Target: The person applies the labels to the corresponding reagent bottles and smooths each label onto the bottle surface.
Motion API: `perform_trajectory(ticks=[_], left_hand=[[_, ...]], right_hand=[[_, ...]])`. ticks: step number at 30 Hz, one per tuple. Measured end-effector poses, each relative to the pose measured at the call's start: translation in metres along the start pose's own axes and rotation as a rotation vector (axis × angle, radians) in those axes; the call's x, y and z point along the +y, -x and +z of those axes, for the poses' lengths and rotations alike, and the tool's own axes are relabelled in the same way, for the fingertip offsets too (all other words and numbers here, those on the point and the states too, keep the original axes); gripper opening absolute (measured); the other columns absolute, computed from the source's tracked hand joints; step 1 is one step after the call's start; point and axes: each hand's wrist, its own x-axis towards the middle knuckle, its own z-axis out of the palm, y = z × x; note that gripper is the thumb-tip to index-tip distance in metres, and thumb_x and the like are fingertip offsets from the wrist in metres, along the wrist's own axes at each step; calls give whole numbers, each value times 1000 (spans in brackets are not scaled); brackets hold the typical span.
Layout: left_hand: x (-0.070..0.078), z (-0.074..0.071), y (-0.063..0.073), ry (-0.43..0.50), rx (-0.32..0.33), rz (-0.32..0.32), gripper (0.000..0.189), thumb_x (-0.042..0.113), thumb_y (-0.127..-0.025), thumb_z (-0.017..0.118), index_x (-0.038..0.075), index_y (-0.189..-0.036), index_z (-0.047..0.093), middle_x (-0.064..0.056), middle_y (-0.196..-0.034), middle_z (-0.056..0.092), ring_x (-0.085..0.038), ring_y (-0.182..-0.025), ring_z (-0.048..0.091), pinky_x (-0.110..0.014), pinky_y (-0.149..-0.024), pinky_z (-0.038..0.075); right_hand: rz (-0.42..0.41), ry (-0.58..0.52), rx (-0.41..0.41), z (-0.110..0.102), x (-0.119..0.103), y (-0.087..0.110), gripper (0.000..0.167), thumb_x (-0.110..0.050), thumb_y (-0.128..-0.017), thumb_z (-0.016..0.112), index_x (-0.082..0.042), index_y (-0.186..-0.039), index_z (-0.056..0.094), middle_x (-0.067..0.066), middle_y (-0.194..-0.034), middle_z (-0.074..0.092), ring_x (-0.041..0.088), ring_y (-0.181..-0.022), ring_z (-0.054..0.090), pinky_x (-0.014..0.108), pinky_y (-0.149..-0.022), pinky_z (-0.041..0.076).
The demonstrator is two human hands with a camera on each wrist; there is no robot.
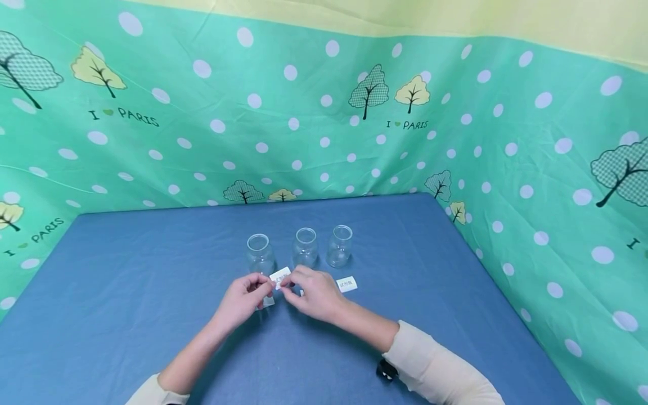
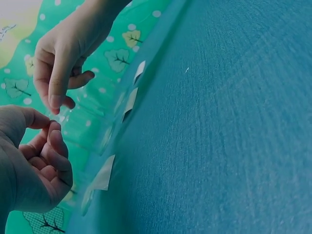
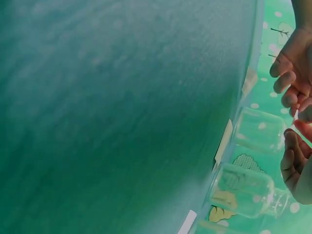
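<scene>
While one white label (image 1: 280, 274) with handwritten marks is held raised above the desk (image 1: 126, 292), its lower edge is pinched by the thumb and forefinger of the left hand (image 1: 240, 298) and, close beside, by those of the right hand (image 1: 318, 292). Three glass jars (image 1: 305, 247), clear and upright, are set side by side beyond the hands; the left one is partly covered by the held label. Three further white labels (image 1: 347, 284) are laid in a row on the desk, the rightmost bearing handwriting, the others partly hidden by the hands. Cream sleeves (image 1: 437, 365) are worn on both arms. The surroundings are hung with green fabric (image 1: 304, 157), printed with white dots, trees and lettering.
</scene>
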Motion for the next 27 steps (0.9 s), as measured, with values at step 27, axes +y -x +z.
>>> perform_trajectory(ticks=[27], left_hand=[[-9,-13,-2,-221,83,62,15,21,-88,63,6,-92,66,-2,-72,58,-9,-61,48,-22,-54,41]], right_hand=[[557,-515,-171,8,13,-20,13,-22,-85,68,-11,-90,71,1,-81,69,6,-65,55,17,-58,45]])
